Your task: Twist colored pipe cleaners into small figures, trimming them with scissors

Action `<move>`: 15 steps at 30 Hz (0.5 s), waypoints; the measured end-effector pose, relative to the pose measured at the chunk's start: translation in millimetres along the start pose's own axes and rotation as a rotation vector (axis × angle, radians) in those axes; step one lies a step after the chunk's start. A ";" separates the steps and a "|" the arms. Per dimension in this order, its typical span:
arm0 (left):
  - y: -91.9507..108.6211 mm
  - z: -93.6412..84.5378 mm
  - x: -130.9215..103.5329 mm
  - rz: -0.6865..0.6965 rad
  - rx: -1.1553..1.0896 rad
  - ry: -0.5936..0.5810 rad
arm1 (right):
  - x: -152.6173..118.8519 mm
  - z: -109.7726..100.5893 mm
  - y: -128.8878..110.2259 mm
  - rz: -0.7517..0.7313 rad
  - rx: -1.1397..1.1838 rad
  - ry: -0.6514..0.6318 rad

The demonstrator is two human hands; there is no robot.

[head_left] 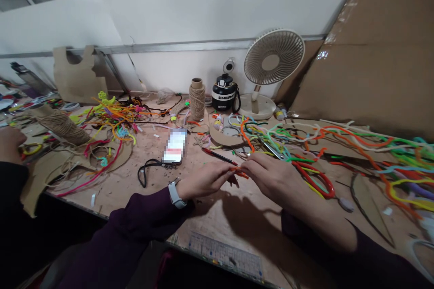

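Observation:
Above the wooden table, my left hand (209,178) and my right hand (271,176) meet at the fingertips. Between them is a short orange pipe cleaner (240,172), bent and pinched by both; the fingers cover part of it. A black and red pen (220,156) lies just behind my hands. Beside my right hand are red-handled scissors (327,188) among coloured pipe cleaners (359,137). A phone (174,145) with a black strap rests on the table beyond my left forearm.
A fan (271,61), a black bottle (223,95) and a twine spool (197,101) stand at the back. A clear ruler (225,253) lies along the front edge. Tangled pipe cleaners (118,110) and cut cardboard (37,180) lie left, near another person's hand (11,137).

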State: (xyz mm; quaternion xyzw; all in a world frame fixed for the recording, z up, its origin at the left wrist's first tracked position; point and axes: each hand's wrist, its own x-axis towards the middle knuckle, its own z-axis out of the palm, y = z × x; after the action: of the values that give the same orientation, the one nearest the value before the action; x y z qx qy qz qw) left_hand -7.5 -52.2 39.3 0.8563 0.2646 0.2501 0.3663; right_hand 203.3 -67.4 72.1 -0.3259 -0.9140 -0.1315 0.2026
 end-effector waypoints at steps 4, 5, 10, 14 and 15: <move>-1.9 3.8 -1.5 -0.025 0.003 0.085 | -1.2 0.4 -9.0 0.023 -0.031 0.046; -2.4 6.1 -2.0 -0.027 0.007 0.124 | -1.7 1.9 -12.4 0.031 -0.041 0.051; -1.2 22.7 -3.6 -0.077 -0.058 0.339 | -1.8 15.6 -31.2 0.086 -0.051 0.150; 2.4 23.2 -1.8 -0.145 -0.169 0.410 | -0.2 21.6 -32.7 0.111 -0.041 0.229; 2.7 19.6 -1.1 -0.146 -0.187 0.396 | -0.2 21.6 -29.9 0.108 -0.055 0.228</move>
State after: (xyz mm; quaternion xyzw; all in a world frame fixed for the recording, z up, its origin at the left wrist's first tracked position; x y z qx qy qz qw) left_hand 4.7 -64.2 29.2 0.7312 0.3684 0.4097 0.4022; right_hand 177.9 -82.0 49.7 -0.3630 -0.8623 -0.1814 0.3029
